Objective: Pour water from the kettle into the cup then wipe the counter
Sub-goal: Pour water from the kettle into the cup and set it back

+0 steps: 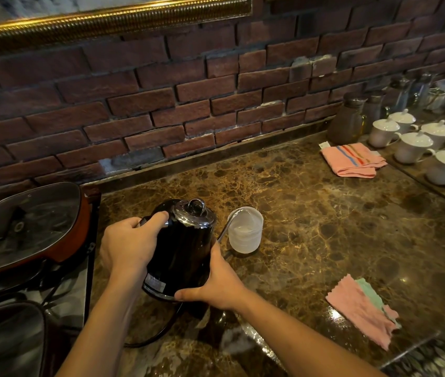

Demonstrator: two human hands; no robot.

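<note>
Now your left hand [127,247] grips kettle [182,251] handle, right hand [217,281] cups base; kettle tilted, spout over cup [245,229]. Judged heavy, glossy, slippery; light plastic cup may tip. Cloth [362,308] nearby.

Nothing I can read here. The black kettle [182,248] I am holding carries a small pale label low on its body, near its base, but the print on it is too small and blurred to make out. A white tag sticks out from the striped pink towel [353,160] lying far to the right of the kettle, by the wall; any writing on it is unreadable too.
</note>
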